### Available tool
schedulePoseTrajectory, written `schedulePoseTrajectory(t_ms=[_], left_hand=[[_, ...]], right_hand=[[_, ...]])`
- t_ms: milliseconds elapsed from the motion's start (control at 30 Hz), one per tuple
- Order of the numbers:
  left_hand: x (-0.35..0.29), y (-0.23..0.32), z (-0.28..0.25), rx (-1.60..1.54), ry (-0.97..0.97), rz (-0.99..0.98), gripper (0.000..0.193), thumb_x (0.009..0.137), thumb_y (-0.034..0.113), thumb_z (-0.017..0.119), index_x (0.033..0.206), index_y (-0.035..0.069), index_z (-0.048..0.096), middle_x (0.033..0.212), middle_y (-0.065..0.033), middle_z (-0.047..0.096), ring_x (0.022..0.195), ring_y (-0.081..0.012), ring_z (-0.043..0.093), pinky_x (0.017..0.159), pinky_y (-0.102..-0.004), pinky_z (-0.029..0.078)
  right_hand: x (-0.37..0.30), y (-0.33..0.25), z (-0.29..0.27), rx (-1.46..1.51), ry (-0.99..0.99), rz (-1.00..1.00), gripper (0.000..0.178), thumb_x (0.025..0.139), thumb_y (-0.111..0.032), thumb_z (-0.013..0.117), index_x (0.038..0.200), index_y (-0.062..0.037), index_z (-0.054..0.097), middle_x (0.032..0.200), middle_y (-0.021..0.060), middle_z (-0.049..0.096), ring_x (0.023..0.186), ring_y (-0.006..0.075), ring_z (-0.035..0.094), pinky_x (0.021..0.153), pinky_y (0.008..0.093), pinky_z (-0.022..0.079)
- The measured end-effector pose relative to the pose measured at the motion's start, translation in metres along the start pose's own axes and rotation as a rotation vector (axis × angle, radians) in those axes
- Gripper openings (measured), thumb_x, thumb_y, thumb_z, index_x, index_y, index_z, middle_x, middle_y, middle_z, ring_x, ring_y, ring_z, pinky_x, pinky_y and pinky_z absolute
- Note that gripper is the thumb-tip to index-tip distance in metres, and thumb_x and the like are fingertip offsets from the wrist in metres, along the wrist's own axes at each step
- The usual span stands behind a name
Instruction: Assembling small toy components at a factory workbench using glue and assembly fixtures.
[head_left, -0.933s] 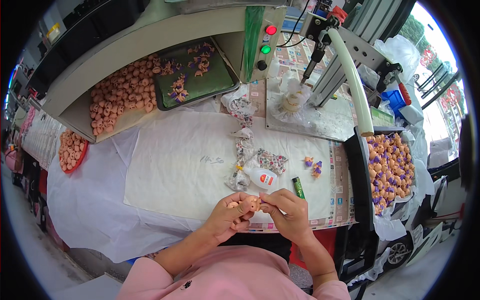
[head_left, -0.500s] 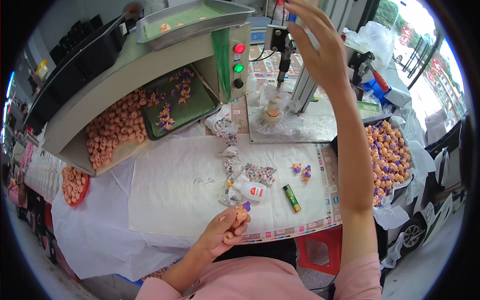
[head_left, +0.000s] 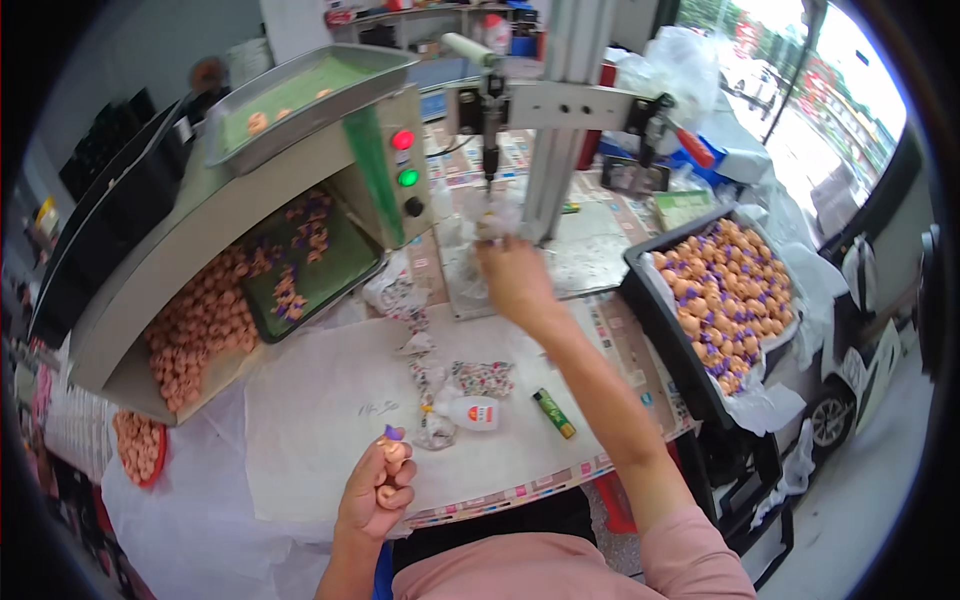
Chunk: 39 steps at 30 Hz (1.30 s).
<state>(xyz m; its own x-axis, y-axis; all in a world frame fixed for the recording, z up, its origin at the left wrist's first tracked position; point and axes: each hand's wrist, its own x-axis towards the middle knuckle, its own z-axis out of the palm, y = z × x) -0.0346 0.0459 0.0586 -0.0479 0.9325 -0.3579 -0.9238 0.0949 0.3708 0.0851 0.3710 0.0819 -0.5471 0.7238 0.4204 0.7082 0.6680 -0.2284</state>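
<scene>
The right hand (head_left: 515,282) had moved from high up beside the press (head_left: 560,108) down to its base, while the left hand (head_left: 368,495) had stayed low, well in front of the press and off to its left. The left fingers were curled around a peach figure (head_left: 395,452) with a purple top, with another peach piece (head_left: 386,493) lower in the same grip. The right hand was at the clear plastic bundle (head_left: 500,213) just under the press's tip (head_left: 490,165); its fingertips were hidden, so I could not tell whether they gripped anything. The lever (head_left: 467,48) sat at the upper left of the press.

In front of the press, on the bench (head_left: 310,440), lay a flowered cloth (head_left: 482,378), a white bottle (head_left: 470,413) on its side and a green tube (head_left: 553,412). To the right of the press stood a black tray (head_left: 662,325) heaped with figures.

A pinched finger seemed the main danger: a knocked lever could have brought the tip down onto the right hand. The left hand's pieces might also have slipped if its grip loosened, and the bottle could have leaked through a loose cap
</scene>
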Motion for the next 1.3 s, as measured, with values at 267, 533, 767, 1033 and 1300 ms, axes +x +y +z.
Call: schedulePoseTrajectory(t_ms=[267,533,767,1033,1300], left_hand=[[0.016,-0.013,0.011,-0.109,-0.033,-0.044,0.032,0.095,0.029,0.058,0.12,0.009,0.056,0.098,-0.0002,0.055,0.071,-0.0093,0.037,0.043,-0.0147,0.032],[0.031,0.02,0.004,0.084,0.047,0.048,0.028,0.094,0.024,0.06,0.12,0.013,0.054,0.097,-0.0002,0.053,0.071,-0.0086,0.04,0.043,-0.015,0.033],[0.087,0.039,0.079,0.505,0.012,0.028,0.019,0.097,0.02,0.055,0.114,0.01,0.053,0.091,0.0033,0.051,0.068,-0.0053,0.043,0.041,-0.0128,0.028],[0.224,0.049,0.114,0.797,0.107,0.171,0.018,0.089,0.024,0.068,0.099,0.01,0.065,0.08,0.0053,0.054,0.061,-0.0006,0.044,0.041,-0.0176,0.026],[0.304,0.019,0.11,1.339,0.077,0.953,0.024,0.08,0.022,0.076,0.087,0.002,0.068,0.082,-0.0021,0.051,0.073,-0.0137,0.051,0.065,-0.0264,0.042]], right_hand=[[-0.028,0.025,-0.032,0.273,0.21,-0.139,0.027,0.08,0.002,0.056,0.102,-0.0083,0.068,0.103,0.0153,0.061,0.098,0.0321,0.059,0.08,0.0382,0.05],[-0.099,0.197,-0.186,-0.271,0.23,0.443,0.025,0.084,0.0,0.052,0.105,-0.0027,0.065,0.098,0.0223,0.063,0.087,0.0382,0.062,0.075,0.0437,0.049],[-0.121,0.196,-0.209,-0.351,0.316,0.484,0.022,0.086,-0.002,0.05,0.101,-0.0014,0.066,0.09,0.0236,0.064,0.087,0.0394,0.062,0.075,0.0453,0.048],[-0.098,0.065,-0.196,0.146,0.144,0.199,0.016,0.086,-0.004,0.06,0.101,0.0,0.067,0.088,0.0182,0.067,0.081,0.0303,0.066,0.071,0.0344,0.051],[-0.096,0.027,-0.19,0.329,-0.12,0.008,0.016,0.086,-0.011,0.065,0.099,-0.003,0.068,0.087,0.0155,0.067,0.079,0.0332,0.065,0.07,0.0378,0.051]])
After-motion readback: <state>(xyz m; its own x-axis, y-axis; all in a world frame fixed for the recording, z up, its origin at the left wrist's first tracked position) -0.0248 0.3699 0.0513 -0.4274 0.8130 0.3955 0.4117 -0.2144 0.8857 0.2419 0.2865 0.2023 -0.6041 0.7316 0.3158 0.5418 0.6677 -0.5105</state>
